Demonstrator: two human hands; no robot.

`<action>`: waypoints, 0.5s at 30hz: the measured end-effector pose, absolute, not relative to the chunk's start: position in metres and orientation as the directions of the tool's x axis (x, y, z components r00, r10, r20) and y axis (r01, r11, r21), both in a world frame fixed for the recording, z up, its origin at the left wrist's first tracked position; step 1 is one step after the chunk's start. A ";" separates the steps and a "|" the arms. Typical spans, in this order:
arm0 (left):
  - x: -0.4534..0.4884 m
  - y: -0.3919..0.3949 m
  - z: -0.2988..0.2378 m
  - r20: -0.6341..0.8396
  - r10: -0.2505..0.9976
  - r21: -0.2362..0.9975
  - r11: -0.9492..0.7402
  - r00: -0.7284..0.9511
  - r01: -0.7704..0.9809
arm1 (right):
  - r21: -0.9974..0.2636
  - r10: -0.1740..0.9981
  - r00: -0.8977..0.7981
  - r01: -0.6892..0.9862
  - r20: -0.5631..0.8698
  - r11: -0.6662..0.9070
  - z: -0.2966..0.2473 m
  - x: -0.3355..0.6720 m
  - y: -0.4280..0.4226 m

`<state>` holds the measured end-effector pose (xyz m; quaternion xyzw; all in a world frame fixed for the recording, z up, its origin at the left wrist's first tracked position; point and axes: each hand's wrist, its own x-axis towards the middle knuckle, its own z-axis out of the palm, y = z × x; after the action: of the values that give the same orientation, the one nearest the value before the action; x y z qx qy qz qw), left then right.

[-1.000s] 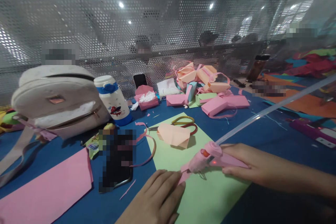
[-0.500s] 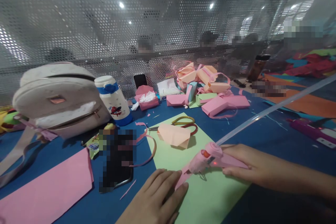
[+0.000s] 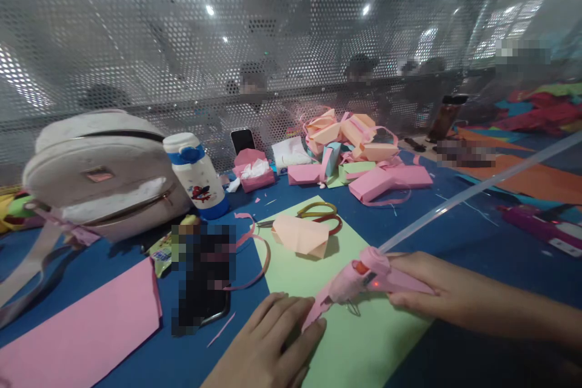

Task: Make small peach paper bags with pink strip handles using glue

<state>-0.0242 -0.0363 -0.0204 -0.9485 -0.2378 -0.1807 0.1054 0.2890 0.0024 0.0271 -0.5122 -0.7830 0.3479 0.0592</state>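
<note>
Left hand: The left hand (image 3: 268,339) pinches a pink paper strip (image 3: 314,314) between thumb and fingers.
Right hand: The right hand (image 3: 411,282) is wrapped around the handle of a pink glue gun (image 3: 352,279).
Glue gun: Its front points down at the strip; I cannot tell if they touch. A red light glows on it, and a long clear glue stick (image 3: 436,212) pokes out the back.
Green paper: The big green sheet (image 3: 359,345) lies under both, toward the near edge of the blue desk (image 3: 152,357).
Peach box: A folded peach paper box (image 3: 300,235) lies on the green sheet's far part, partly over the scissors (image 3: 265,224).
Far edge: A heap of paper bags (image 3: 359,130) sits there.
Near left corner: A pink sheet (image 3: 86,321) lies flat.
</note>
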 end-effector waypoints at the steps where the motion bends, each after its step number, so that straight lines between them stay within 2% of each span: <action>1: -0.024 -0.036 -0.021 0.391 0.420 -0.100 -0.865 0.819 0.491 | -0.608 0.846 -0.464 0.761 -0.263 0.228 0.026 0.289 0.003; 5: -0.026 -0.036 -0.020 0.371 0.471 -0.009 -0.860 0.800 0.510 | -0.616 0.856 -0.450 0.757 -0.253 0.217 0.020 0.291 0.004; 9: -0.031 -0.038 -0.019 0.362 0.560 0.199 -0.827 0.745 0.526 | -0.630 0.856 -0.458 0.744 -0.240 0.221 0.018 0.292 0.003; 12: -0.033 -0.041 -0.017 0.339 0.697 0.387 -0.716 0.632 0.581 | -0.645 0.852 -0.470 0.730 -0.232 0.227 0.019 0.290 0.002; 15: -0.028 -0.041 -0.013 0.277 0.795 0.465 -0.603 0.540 0.649 | -0.671 0.839 -0.505 0.696 -0.203 0.256 0.022 0.288 0.002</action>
<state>-0.0283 -0.0410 -0.0130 -0.8637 -0.4178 -0.2354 -0.1552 0.2877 0.0018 0.0218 -0.4880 -0.7864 0.3658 0.0978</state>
